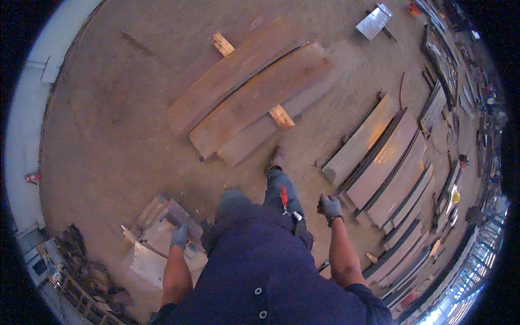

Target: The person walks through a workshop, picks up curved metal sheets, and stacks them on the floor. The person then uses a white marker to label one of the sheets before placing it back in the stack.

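My left hand (179, 236), in a grey glove, hangs at my left side over a stack of metal plates (158, 234). Its fingers are blurred against the plates, so I cannot see whether it touches or holds anything. On the other side my right hand (329, 206), also gloved and with a dark band at the wrist, is held out with its fingers curled in. Nothing shows in it. Long brown steel plates (371, 157) lie just beyond that hand. A red-handled tool (284, 198) hangs at my right thigh.
Ahead, large curved steel plates (260, 92) rest on wooden blocks (281, 116). A shiny metal piece (374, 23) stands at the far right. A pale wall (27, 124) borders the left side. Dark heaped material (97, 273) lies at the lower left.
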The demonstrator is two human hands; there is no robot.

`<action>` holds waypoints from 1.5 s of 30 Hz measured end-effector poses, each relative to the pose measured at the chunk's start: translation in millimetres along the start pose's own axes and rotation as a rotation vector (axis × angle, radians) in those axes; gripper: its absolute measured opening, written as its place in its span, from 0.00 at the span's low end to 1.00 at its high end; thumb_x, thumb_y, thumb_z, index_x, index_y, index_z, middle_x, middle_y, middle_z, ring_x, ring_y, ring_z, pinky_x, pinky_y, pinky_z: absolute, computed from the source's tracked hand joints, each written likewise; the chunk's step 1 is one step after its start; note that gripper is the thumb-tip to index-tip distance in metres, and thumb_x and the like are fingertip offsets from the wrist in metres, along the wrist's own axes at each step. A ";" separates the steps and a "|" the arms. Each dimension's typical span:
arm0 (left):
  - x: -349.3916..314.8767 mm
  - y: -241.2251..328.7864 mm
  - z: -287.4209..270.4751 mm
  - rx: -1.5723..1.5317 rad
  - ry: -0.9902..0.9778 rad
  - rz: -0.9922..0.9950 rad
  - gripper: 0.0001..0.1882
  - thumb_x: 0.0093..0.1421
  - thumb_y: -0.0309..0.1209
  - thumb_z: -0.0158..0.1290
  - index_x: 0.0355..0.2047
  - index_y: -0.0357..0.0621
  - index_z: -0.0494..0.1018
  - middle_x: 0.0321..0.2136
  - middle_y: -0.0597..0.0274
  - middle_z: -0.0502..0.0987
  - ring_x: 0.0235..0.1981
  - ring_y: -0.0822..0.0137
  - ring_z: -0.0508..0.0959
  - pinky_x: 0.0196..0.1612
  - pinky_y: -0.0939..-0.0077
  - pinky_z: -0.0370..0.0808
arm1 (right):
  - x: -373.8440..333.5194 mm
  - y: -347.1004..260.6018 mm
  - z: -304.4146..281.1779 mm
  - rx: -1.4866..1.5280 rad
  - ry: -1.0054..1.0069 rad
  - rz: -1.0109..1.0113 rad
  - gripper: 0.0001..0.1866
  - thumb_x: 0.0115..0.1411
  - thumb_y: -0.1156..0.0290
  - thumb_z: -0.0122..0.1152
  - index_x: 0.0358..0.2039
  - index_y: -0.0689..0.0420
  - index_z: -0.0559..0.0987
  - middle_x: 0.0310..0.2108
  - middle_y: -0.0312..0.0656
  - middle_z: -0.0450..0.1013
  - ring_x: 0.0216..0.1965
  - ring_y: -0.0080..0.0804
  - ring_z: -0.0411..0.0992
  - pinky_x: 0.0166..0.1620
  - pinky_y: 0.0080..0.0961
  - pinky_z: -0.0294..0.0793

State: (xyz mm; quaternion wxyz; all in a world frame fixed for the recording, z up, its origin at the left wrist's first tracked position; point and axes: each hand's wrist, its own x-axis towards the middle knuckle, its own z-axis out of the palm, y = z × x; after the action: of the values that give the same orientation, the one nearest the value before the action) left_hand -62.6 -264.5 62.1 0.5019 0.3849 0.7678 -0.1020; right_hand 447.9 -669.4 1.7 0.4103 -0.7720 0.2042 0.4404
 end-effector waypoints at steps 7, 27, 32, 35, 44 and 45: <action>-61.5 -24.3 45.6 -0.179 0.032 -0.134 0.26 0.62 0.49 0.56 0.53 0.43 0.77 0.34 0.64 0.78 0.31 0.69 0.77 0.28 0.68 0.71 | 110.1 -148.4 -60.6 -0.015 0.103 -0.149 0.15 0.66 0.57 0.65 0.34 0.55 0.74 0.24 0.36 0.72 0.21 0.31 0.71 0.25 0.32 0.72; -80.8 -50.5 152.5 -0.353 0.076 -0.462 0.27 0.64 0.46 0.59 0.55 0.39 0.76 0.41 0.62 0.81 0.38 0.69 0.80 0.37 0.73 0.75 | 207.2 -205.8 95.3 -1.190 -0.182 -0.177 0.23 0.65 0.54 0.61 0.49 0.61 0.81 0.46 0.51 0.81 0.49 0.41 0.78 0.53 0.35 0.74; -97.3 -14.7 191.9 -0.242 -0.022 -0.523 0.26 0.65 0.48 0.56 0.54 0.40 0.77 0.37 0.65 0.79 0.33 0.70 0.77 0.34 0.71 0.74 | 342.9 -301.7 128.1 -0.872 -0.091 -0.068 0.20 0.67 0.51 0.59 0.44 0.57 0.78 0.35 0.43 0.77 0.39 0.35 0.77 0.38 0.32 0.78; -91.0 6.6 211.0 -0.092 -0.130 -0.390 0.27 0.65 0.49 0.56 0.54 0.41 0.77 0.38 0.65 0.79 0.34 0.71 0.77 0.36 0.71 0.74 | 425.7 -349.9 144.7 -0.264 0.047 -0.034 0.22 0.67 0.49 0.59 0.46 0.57 0.74 0.38 0.42 0.73 0.40 0.33 0.75 0.40 0.38 0.80; -63.8 57.6 229.8 -0.193 -0.045 -0.561 0.24 0.67 0.45 0.56 0.54 0.40 0.75 0.43 0.63 0.81 0.40 0.68 0.80 0.42 0.70 0.76 | 538.0 -394.1 193.5 0.436 -0.369 0.041 0.27 0.70 0.44 0.48 0.60 0.49 0.73 0.60 0.39 0.71 0.58 0.44 0.69 0.60 0.50 0.68; -62.7 57.0 228.5 -0.214 -0.052 -0.559 0.24 0.67 0.45 0.56 0.55 0.40 0.75 0.43 0.62 0.81 0.41 0.68 0.80 0.42 0.69 0.76 | 538.6 -393.2 194.4 0.424 -0.377 0.024 0.27 0.70 0.45 0.47 0.61 0.48 0.71 0.62 0.39 0.69 0.60 0.45 0.67 0.61 0.50 0.67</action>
State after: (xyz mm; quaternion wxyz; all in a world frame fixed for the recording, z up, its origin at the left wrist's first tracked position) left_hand 147.7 -380.2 19.8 0.5117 0.1008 0.8372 -0.1646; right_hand 899.1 -258.5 -330.1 0.5882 -0.5709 0.2209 0.5285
